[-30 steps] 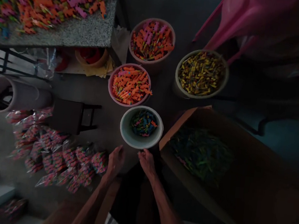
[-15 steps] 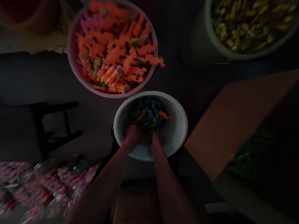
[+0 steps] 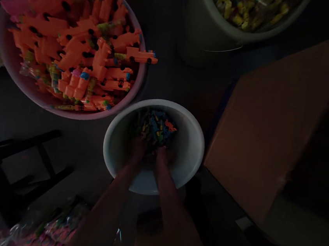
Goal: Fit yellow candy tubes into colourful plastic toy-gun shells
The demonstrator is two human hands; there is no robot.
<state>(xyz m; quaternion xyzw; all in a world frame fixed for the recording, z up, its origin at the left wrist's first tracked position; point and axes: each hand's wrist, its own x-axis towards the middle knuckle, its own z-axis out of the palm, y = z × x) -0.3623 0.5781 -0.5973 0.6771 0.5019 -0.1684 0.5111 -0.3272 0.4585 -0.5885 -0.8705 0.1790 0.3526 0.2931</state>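
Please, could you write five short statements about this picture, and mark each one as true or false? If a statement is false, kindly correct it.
1. The left hand and the right hand are both inside the pale tub. True.
2. The pink tub holds mostly blue pieces. False: mostly orange pieces fill it.
3. A small orange piece lies among darker pieces in the pale tub. True.
4. The cardboard box stands left of the pale tub in the picture. False: it is on the right.
5. Yellow pieces are in a bucket near the top edge. True.
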